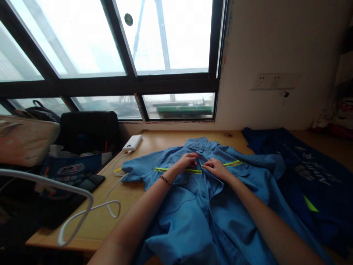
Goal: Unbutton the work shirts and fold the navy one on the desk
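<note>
A blue short-sleeved work shirt (179, 213) with yellow reflective strips lies front up, collar toward the wall, rumpled at the near end. Over its upper chest, just left of the front opening, my left hand (189, 161) is closed with curled fingers on the cloth; a beaded bracelet circles that wrist. To the right, my right hand (216, 167) pinches the shirt's front edge beside the reflective strip. Below it, the loose front edge curves away to the right. The fingertips hide the exact spot of cloth between them.
The shirt lies on a wooden table (110, 224). A white power bank (132, 143) with a white cable (110, 195) sits at the left. A dark blue garment (309, 173) lies right. Left of the table are a black chair (89, 129) and bags. A window and wall stand behind.
</note>
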A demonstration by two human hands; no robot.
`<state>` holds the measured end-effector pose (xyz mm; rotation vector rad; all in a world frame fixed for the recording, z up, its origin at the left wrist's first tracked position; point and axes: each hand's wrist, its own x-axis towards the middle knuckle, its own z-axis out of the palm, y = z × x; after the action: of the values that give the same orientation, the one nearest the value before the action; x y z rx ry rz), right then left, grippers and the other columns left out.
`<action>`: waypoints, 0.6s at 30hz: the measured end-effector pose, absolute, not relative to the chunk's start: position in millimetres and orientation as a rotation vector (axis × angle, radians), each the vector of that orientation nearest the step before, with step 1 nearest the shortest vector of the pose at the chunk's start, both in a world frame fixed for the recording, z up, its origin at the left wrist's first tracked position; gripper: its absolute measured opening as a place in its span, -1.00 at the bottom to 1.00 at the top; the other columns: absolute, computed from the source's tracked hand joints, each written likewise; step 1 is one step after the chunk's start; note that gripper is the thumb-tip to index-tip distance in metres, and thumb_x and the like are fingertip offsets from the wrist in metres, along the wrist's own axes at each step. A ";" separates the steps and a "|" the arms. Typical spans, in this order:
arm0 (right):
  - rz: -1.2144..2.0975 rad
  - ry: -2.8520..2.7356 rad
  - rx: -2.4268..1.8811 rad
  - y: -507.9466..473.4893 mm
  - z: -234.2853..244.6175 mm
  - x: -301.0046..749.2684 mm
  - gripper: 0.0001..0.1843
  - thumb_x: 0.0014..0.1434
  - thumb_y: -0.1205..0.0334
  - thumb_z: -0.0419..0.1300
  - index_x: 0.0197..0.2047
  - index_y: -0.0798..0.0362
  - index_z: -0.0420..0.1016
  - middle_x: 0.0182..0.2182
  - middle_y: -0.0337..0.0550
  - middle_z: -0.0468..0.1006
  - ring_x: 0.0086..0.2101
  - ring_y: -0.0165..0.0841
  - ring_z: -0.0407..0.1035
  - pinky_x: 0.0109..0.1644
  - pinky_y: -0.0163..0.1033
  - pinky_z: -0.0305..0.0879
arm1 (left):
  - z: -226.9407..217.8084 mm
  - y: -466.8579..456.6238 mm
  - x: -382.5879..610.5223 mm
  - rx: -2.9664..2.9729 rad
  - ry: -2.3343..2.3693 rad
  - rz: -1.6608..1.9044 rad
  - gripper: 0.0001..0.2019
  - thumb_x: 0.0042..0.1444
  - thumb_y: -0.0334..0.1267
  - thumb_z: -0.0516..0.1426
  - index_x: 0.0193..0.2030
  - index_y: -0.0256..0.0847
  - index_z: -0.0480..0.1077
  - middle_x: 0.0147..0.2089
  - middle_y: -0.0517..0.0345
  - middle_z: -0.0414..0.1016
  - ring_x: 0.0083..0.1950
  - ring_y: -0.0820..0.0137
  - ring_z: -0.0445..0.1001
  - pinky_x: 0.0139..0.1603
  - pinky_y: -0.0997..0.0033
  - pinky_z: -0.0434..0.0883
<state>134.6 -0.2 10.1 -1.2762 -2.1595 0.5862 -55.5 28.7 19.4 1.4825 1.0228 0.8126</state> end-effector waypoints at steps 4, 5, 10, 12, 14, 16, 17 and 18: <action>0.497 -2.109 -1.452 -7.5 13.4 124.0 -0.47 -0.06 -0.12 0.12 -0.16 0.11 0.47 -0.37 -0.12 0.44 -0.39 -0.35 0.32 -0.33 -0.31 0.18 | 16.6 32.8 -51.9 1.403 0.910 0.998 -0.68 -0.11 -0.38 0.07 -0.15 -0.27 0.42 0.12 -0.02 0.20 -0.57 0.71 0.21 -0.51 0.59 0.26; 0.500 -2.096 -1.478 -8.8 13.6 121.2 -0.44 -0.10 -0.12 0.15 -0.12 0.11 0.44 -0.39 -0.13 0.45 -0.40 -0.34 0.32 -0.35 -0.31 0.17 | 15.3 31.6 -51.1 1.411 0.896 1.034 -0.66 -0.12 -0.37 0.07 -0.13 -0.26 0.42 0.12 -0.01 0.19 -0.58 0.73 0.18 -0.52 0.59 0.25; 0.646 -1.962 -1.574 -6.2 10.9 115.6 -0.66 -0.14 0.24 0.15 -0.22 0.10 0.47 -0.55 -0.24 0.45 -0.49 -0.39 0.30 -0.43 -0.36 0.13 | 12.3 21.7 -49.0 1.484 0.819 1.054 -0.58 -0.14 -0.37 0.03 -0.05 -0.22 0.37 0.14 0.01 0.18 -0.60 0.71 0.14 -0.55 0.58 0.21; 0.807 -1.851 -1.531 -3.1 10.3 119.2 -0.72 -0.16 0.32 0.09 -0.33 0.11 0.50 -0.56 -0.24 0.46 -0.49 -0.40 0.30 -0.42 -0.36 0.16 | 11.3 20.9 -49.1 1.493 0.826 1.057 -0.57 -0.16 -0.38 0.01 -0.08 -0.24 0.39 0.12 -0.01 0.22 -0.61 0.70 0.15 -0.56 0.56 0.21; 1.095 -1.674 -1.368 -0.9 11.6 126.3 -0.70 -0.16 0.33 0.03 -0.34 0.13 0.49 -0.54 -0.22 0.48 -0.49 -0.39 0.32 -0.40 -0.34 0.22 | 10.0 22.6 -50.6 1.489 0.890 1.089 -0.58 -0.17 -0.38 -0.02 -0.12 -0.28 0.41 0.05 -0.02 0.30 -0.60 0.67 0.18 -0.55 0.56 0.22; 1.347 -1.466 -1.153 -0.3 15.0 135.4 -0.64 -0.13 0.32 -0.02 -0.26 0.14 0.47 -0.50 -0.20 0.51 -0.50 -0.39 0.35 -0.40 -0.32 0.27 | 9.3 25.0 -53.3 1.476 1.000 1.126 -0.60 -0.16 -0.38 -0.04 -0.14 -0.32 0.41 -0.13 0.01 0.41 -0.59 0.64 0.22 -0.54 0.56 0.22; 1.408 -1.379 -1.076 -0.6 17.1 139.8 -0.62 -0.12 0.31 -0.03 -0.22 0.15 0.45 -0.49 -0.19 0.51 -0.51 -0.39 0.36 -0.40 -0.32 0.29 | 9.7 25.8 -54.7 1.475 1.060 1.126 -0.61 -0.14 -0.36 -0.04 -0.14 -0.34 0.41 -0.26 0.05 0.44 -0.59 0.61 0.23 -0.54 0.56 0.22; 1.430 -1.317 -1.035 -1.1 19.2 143.6 -0.61 -0.11 0.30 -0.03 -0.20 0.14 0.44 -0.48 -0.19 0.51 -0.52 -0.39 0.37 -0.41 -0.32 0.30 | 10.6 26.0 -56.1 1.484 1.112 1.104 -0.63 -0.11 -0.34 -0.03 -0.15 -0.35 0.41 -0.39 0.10 0.43 -0.59 0.59 0.24 -0.54 0.56 0.22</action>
<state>143.6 -1.1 19.2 -1.0346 -1.3172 1.4305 -56.1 26.0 10.6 1.4839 1.1117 1.1045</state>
